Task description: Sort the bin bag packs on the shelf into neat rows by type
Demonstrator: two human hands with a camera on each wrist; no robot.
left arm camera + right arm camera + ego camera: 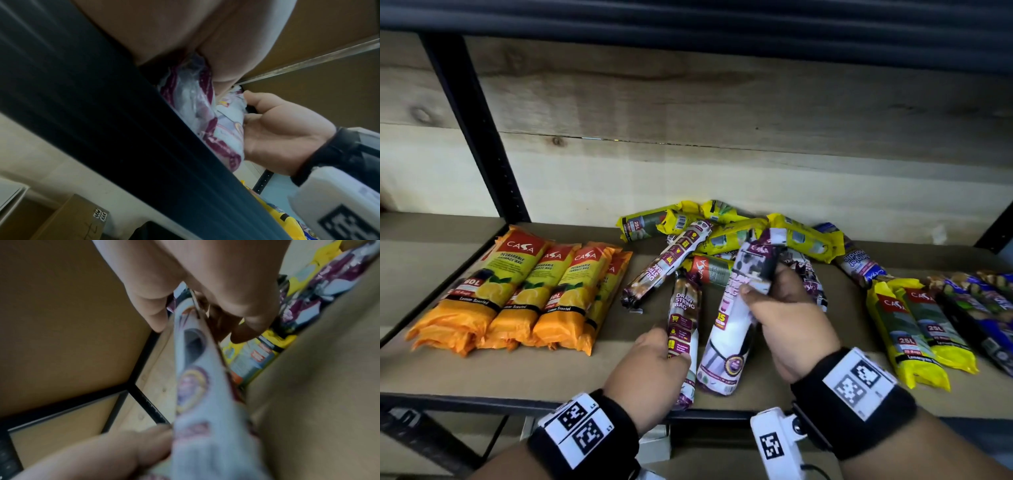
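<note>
While both hands are working at the front of the wooden shelf board (592,370), I am reading the scene from the jumbled pile (726,240) of packs lying toward the back wall at the board's middle. The left hand (650,366) is curling its fingers round a purple draw-string pack (684,322), which is lying nearer the front edge than the pile, its top end pointing back toward the pile. The right hand (787,318) is gripping a white draw-string pack (729,339), thumb on top and fingers wrapped beneath; this pack is sitting just beside the purple one, on its right, with its upper end overlapping the pile. From the left wrist camera I am seeing the purple pack (191,100) pressed under the palm at the black shelf rim (102,129), and the right hand (279,134) beyond it. From the right wrist camera, blurred, I am seeing the white pack (197,369) running between thumb and fingers (252,318). Left of the pile, orange lemon-scented packs (517,294) are lying side by side in a row. Right of the pile, yellow packs (914,325) and blue packs (983,308) are lying in rows.
</note>
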